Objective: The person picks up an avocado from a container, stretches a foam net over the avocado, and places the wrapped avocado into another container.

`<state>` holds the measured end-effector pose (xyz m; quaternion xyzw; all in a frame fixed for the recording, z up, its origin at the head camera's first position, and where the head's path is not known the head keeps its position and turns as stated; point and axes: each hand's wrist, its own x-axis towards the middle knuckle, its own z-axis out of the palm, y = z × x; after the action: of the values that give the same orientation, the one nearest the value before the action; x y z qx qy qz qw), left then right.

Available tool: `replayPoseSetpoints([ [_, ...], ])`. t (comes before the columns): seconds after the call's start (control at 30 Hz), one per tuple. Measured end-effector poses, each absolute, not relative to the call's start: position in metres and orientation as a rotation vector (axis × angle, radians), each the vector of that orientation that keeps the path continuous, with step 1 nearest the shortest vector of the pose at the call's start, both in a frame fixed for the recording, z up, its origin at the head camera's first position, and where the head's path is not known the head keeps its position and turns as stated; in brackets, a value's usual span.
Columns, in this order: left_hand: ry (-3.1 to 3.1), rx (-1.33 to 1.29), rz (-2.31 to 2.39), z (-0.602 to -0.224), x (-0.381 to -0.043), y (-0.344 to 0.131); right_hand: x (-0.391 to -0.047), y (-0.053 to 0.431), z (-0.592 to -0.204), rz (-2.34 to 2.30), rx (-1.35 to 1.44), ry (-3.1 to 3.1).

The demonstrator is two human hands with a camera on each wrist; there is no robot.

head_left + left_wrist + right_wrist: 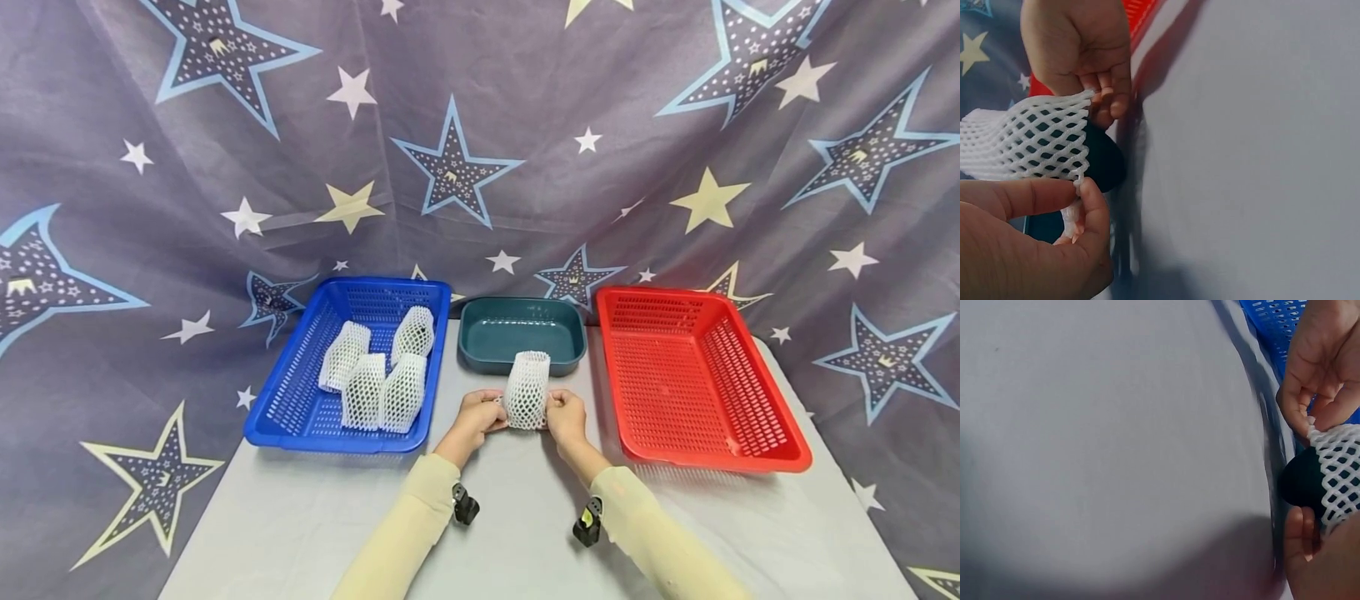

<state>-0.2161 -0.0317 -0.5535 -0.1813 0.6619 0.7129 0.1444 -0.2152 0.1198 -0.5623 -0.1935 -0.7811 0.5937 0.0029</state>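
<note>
Between the two hands a white foam net sleeve is stretched wide at its near end, its narrower end pointing toward the dark green dish. My left hand pinches one side of the open rim between thumb and forefinger. On the other side, my right hand pinches the rim with its fingertips. In both wrist views a rounded dark green shape shows through and past the mesh; I cannot tell whether it is inside the net sleeve or the dish behind.
At the left, a blue basket holds several net-covered pieces. A red basket stands at the right, with the dish between the baskets. All three rest on a pale table, and a star-patterned cloth hangs behind.
</note>
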Motion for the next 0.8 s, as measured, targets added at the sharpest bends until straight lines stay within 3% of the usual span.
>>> replayPoseSetpoints([
  [0.23, 1.952, -0.611, 2.025, -0.559, -0.219, -0.031, -0.216, 0.117, -0.565, 1.932, -0.605, -2.420],
  [0.47, 1.950, -0.578, 2.008, -0.565, -0.224, -0.039, -0.218, 0.123, -0.559, 2.288, -0.644, -2.308],
  [0.8, 1.860, -0.541, 1.952, -0.551, -0.227, -0.042, -0.221, 0.133, -0.556, 2.338, -0.722, -2.329],
])
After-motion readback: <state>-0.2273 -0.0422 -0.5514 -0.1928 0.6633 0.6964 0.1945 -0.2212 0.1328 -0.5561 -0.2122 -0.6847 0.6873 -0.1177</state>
